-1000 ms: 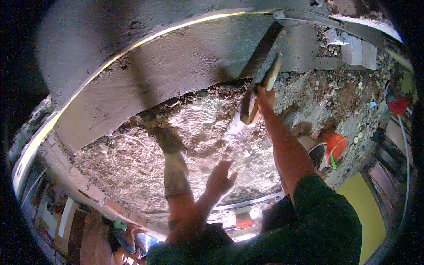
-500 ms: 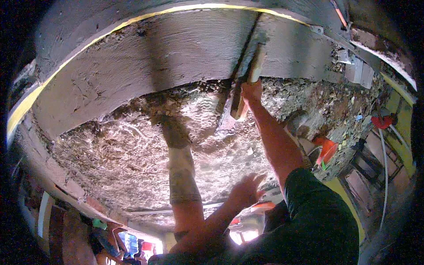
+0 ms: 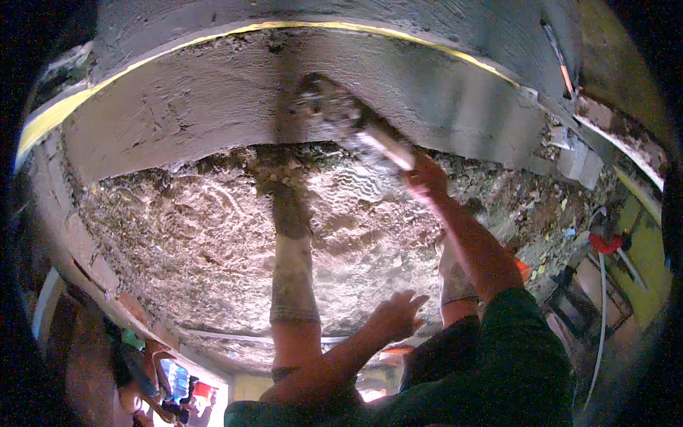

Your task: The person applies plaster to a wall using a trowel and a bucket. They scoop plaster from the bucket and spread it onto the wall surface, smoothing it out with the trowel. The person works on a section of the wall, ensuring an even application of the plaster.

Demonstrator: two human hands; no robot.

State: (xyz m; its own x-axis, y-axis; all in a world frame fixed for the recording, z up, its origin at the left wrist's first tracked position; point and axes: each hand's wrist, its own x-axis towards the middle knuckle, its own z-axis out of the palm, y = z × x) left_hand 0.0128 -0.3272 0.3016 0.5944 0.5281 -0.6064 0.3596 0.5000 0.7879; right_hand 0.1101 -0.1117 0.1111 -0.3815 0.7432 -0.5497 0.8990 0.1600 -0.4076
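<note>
My right hand (image 3: 429,176) grips a long plastering float (image 3: 384,146) near its lower right end. The float slants up and to the left, its far end over the smooth band of wet grey plaster (image 3: 192,124). Motion blurs it, and whether it presses on the plaster I cannot tell. My left hand (image 3: 398,315) is held low in front of my body, its fingers apart with nothing in them. Below the plaster lies rough, sandy ground (image 3: 206,235) with crumbs of mortar along the join.
A yellow strip (image 3: 284,25) runs along the upper edge of the plaster. At the upper right is a thin tool with an orange handle (image 3: 566,77). Grey blocks (image 3: 578,162) sit at the band's right end. A red object (image 3: 605,243) and a white pole (image 3: 601,320) stand right.
The float has swung from nearly upright to slanting up-left, and its far end has moved left. My right hand is slightly lower and further right. My left hand remains open near my body.
</note>
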